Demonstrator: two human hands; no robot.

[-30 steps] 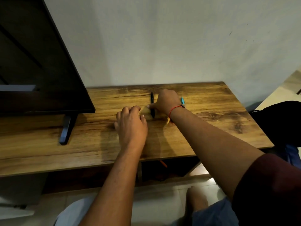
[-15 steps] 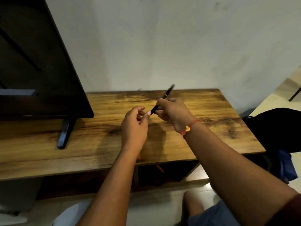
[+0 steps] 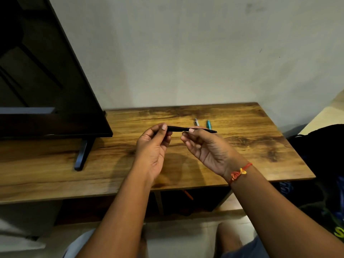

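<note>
A black pen (image 3: 177, 129) is held level above the wooden table (image 3: 242, 146), pointing left to right. My left hand (image 3: 153, 148) pinches its left end between thumb and fingers. My right hand (image 3: 208, 149), with a red thread on the wrist, pinches the pen further right; its tip sticks out past my fingers. Both palms face up towards me.
Two more pens lie on the table behind my hands: a white one (image 3: 196, 122) and a teal one (image 3: 208, 124). A black TV (image 3: 46, 81) on a stand foot (image 3: 81, 155) fills the left. A dark bag (image 3: 320, 155) sits to the right of the table.
My right hand picked the black pen off the table and brought it towards me. My left hand rose from the table and took the pen's other end; the pen turned from tilted to level.
</note>
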